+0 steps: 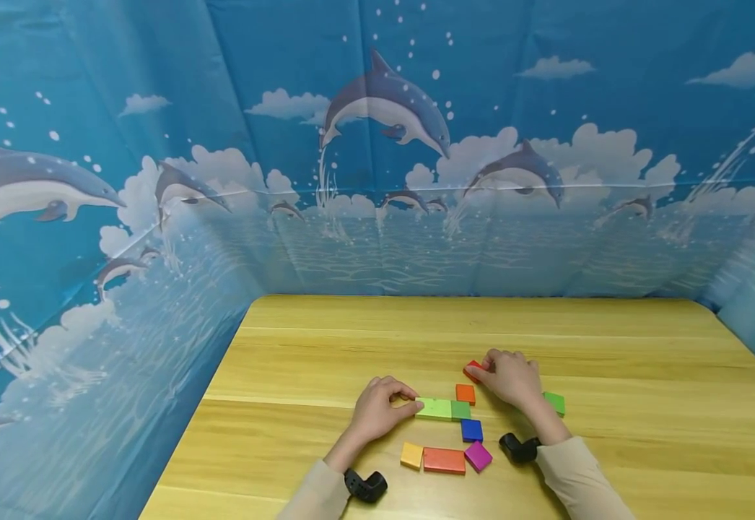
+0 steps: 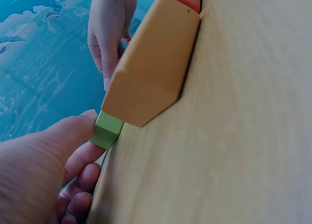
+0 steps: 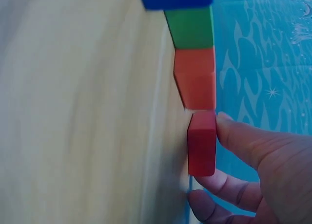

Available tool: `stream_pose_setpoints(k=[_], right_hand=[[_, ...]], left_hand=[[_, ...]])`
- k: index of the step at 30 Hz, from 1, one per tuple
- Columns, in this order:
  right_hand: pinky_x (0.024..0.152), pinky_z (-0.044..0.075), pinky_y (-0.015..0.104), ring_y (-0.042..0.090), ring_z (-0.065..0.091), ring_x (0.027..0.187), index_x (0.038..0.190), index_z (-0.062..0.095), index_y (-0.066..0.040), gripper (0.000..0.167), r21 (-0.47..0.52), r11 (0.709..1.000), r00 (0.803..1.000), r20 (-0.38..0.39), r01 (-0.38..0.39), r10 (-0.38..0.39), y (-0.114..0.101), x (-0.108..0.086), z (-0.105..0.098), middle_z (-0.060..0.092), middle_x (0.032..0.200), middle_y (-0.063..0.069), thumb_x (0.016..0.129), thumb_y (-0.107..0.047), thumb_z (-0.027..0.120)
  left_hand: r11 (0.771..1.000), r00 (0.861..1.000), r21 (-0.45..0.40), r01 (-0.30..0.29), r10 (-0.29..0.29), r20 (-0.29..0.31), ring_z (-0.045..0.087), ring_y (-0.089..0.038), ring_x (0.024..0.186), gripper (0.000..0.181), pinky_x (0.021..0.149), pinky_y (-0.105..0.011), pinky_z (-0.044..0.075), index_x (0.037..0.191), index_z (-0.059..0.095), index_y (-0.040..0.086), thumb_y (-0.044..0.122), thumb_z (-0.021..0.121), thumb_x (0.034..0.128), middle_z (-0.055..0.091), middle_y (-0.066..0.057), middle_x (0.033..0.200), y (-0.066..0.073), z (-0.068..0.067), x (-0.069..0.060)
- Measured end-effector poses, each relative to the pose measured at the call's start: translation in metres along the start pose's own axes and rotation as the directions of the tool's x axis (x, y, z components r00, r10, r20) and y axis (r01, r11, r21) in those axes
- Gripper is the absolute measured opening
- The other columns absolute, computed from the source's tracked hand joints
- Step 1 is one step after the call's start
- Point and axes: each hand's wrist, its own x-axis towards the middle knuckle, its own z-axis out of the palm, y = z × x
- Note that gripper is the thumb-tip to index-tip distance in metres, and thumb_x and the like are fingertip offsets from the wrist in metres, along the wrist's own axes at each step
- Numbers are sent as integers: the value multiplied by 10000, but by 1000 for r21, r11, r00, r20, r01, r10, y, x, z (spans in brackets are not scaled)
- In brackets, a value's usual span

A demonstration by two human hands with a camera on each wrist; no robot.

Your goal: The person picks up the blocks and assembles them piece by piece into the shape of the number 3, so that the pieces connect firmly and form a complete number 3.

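In the head view the left hand (image 1: 377,412) pinches the left end of a light green block (image 1: 434,409), whose right end meets a darker green block (image 1: 460,410). The left wrist view shows thumb and finger of that hand (image 2: 44,156) at the green block (image 2: 108,129). Farther back, the right hand (image 1: 514,378) grips a red block (image 1: 473,370) between thumb and fingers. An orange block (image 1: 465,393) lies between the red and green ones. The right wrist view has the red block (image 3: 202,143) beside the orange block (image 3: 196,78), with the right hand (image 3: 263,170) on it.
Below the green row lie a blue block (image 1: 471,430), a purple block (image 1: 478,456), a red-orange long block (image 1: 444,461) and a yellow-orange block (image 1: 411,455). Another green block (image 1: 554,404) is right of the right wrist. A dolphin-print curtain (image 1: 377,245) stands behind the wooden table (image 1: 299,347).
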Motion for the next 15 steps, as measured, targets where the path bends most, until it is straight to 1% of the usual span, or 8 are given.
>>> stream_pose_setpoints(k=[6,11,15], right_hand=[[716,284,500,258,454,717,800,568,-114,361,5,1000,1000,-28,5,-5,-2,1,3,507,681,-11,865,-459,653],[704,279,481,258,456,728,820,591,-125,284,27,999,1000,-14,18,-17,-1,-2,2,516,691,-10,878,-395,658],[725,289,505,271,476,754,838,610,-130,246,52,998,1000,4,30,-30,1,-3,1,519,695,-13,881,-367,659]], left_hand=[[1000,1000,2,2,-2,-3,445,-47,748,230,728,-255,365,910,731,243,457,698,834,571,177,846,0,0,0],[1000,1000,4,-7,7,0,465,-54,759,228,748,-264,373,914,731,235,447,700,836,579,172,855,0,0,0],[1000,1000,8,-8,8,-2,460,-52,752,222,762,-276,377,911,732,237,443,701,836,578,175,851,0,0,1]])
